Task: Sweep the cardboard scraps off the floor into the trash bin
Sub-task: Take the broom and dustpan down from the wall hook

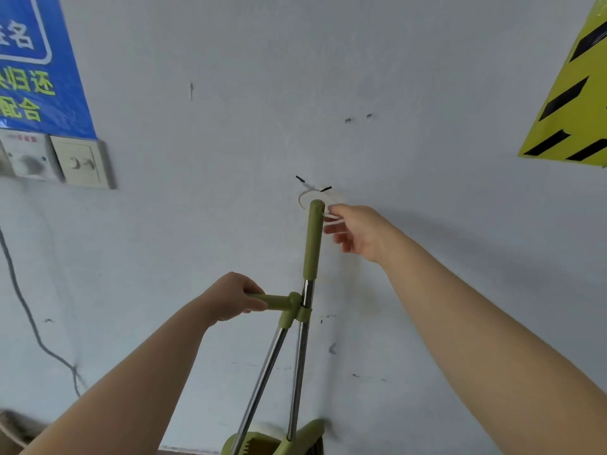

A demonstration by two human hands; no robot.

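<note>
1. Green broom handle (pixel 314 238) stands near-upright against the wall (pixel 197 224), its top at the white loop (pixel 300 200).
2. Your left hand (pixel 230 298) grips the dustpan handle (pixel 276 302) (the sideways stub lower down).
3. Your right hand (pixel 358 229), nearer the top, touches the loop; whether it pinches, unclear.

On my feed I see a scuffed pale grey wall (pixel 197 224), with a blue sign (pixel 36 70) at upper left and two switch plates (pixel 56 160) just beneath it. A yellow sign with black stripes (pixel 571 103) sits at upper right. A grey cable (pixel 23 307) trails down the left side, and mid-wall a white cord loop (pixel 300 200) lies just below two small black pegs (pixel 325 189).
</note>
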